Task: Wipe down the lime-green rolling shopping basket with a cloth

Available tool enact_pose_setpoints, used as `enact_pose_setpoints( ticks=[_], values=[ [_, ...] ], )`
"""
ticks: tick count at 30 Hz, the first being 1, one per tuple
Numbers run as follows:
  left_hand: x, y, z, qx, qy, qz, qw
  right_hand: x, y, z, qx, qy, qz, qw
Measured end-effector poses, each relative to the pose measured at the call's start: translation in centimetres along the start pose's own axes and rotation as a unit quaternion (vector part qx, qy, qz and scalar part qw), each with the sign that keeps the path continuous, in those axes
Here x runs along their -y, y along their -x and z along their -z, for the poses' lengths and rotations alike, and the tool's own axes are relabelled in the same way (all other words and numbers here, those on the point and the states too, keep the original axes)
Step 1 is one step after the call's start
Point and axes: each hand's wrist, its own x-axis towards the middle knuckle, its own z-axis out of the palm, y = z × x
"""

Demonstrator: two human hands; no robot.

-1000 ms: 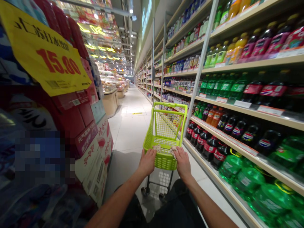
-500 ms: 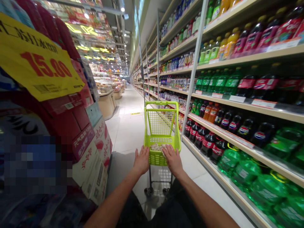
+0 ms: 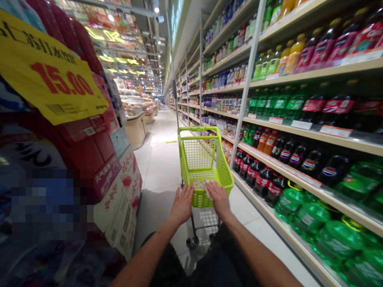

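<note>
A lime-green shopping cart [image 3: 200, 159] stands in a supermarket aisle in front of me, its basket holding nothing that I can see. My left hand [image 3: 182, 205] and my right hand [image 3: 219, 199] both grip the near rim of the cart, where a pale cloth-like wrap [image 3: 201, 184] covers the handle. The fingers of both hands curl over that rim. My forearms reach in from the bottom of the view.
Shelves of soda bottles [image 3: 299, 159] run along the right side. A stack of red and white cartons [image 3: 113, 175] with a yellow price sign [image 3: 50, 83] reading 15.00 stands close on the left. The tiled aisle floor [image 3: 161, 159] stretches ahead towards display counters [image 3: 136, 127].
The cart has swung from pointing right to pointing slightly left, and my hands have moved closer together on its rim. The view has shifted a little forward.
</note>
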Motion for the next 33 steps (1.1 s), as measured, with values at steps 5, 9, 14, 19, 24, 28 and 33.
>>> enact_pose_setpoints(
  ticks=[5,9,14,19,24,28,33],
  values=[
    [-0.1,0.0,-0.4,0.002,-0.003,0.004,1.000,-2.2,1.0,1.5,-0.046,0.034,-0.071,0.996],
    [0.0,-0.1,-0.3,-0.003,-0.010,-0.002,1.000,1.9,0.6,-0.1,-0.017,-0.013,0.055,0.998],
    [0.3,0.1,-0.5,-0.010,-0.009,-0.007,1.000,-1.8,1.5,0.9,-0.061,0.031,-0.020,0.997],
    [0.3,0.2,-1.0,-0.013,-0.013,0.016,1.000,-6.6,6.5,0.5,-0.006,0.063,-0.066,0.996],
    [0.5,0.3,-1.3,-0.002,-0.020,0.022,1.000,-5.6,8.5,0.3,0.041,0.045,-0.062,0.996],
    [0.3,0.2,-1.1,0.005,-0.023,0.033,0.999,-4.3,5.4,1.3,-0.018,0.024,-0.056,0.998],
    [0.2,0.7,-1.0,0.015,-0.008,0.035,0.999,-1.4,6.6,-0.8,0.015,0.006,-0.020,1.000]
  ],
)
